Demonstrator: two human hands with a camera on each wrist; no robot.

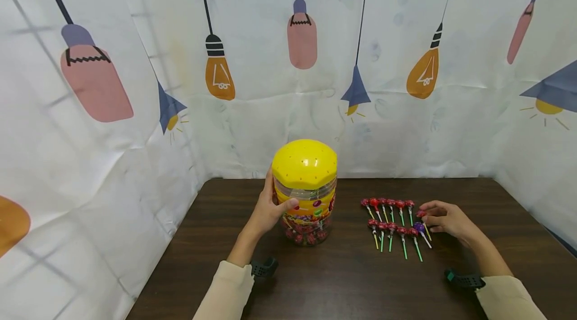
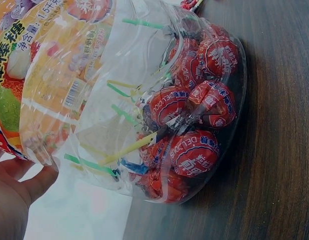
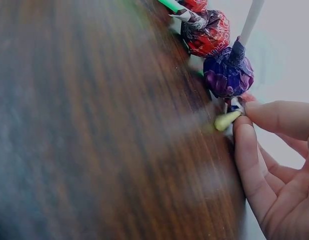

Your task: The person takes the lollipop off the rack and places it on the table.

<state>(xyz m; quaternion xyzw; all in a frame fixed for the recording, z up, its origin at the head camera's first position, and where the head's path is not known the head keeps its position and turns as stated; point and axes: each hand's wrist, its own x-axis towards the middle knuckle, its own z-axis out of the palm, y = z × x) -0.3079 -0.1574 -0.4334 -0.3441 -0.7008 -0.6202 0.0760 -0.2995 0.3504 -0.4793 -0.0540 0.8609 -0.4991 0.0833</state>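
Note:
A clear plastic jar [image 1: 311, 208] with a yellow lid [image 1: 305, 162] stands upright on the table. My left hand [image 1: 266, 214] grips its left side, thumb across the front label. Red-wrapped lollipops [image 2: 194, 152] lie in the bottom of that jar, with green and yellow sticks. At the right end of the back row of lollipops, my right hand [image 1: 451, 221] pinches a red lollipop [image 1: 421, 214] by thumb and fingers; its yellow stick [image 3: 227, 121] shows in the right wrist view. Close by, a purple lollipop [image 3: 228, 75] ends the front row.
Two rows of lollipops [image 1: 391, 227], mostly red, lie on the dark wooden table [image 1: 342, 285] right of the jar. Behind and at both sides hangs a white cloth [image 1: 252, 134] printed with lamps. Each wrist wears a dark strap [image 1: 464, 279].

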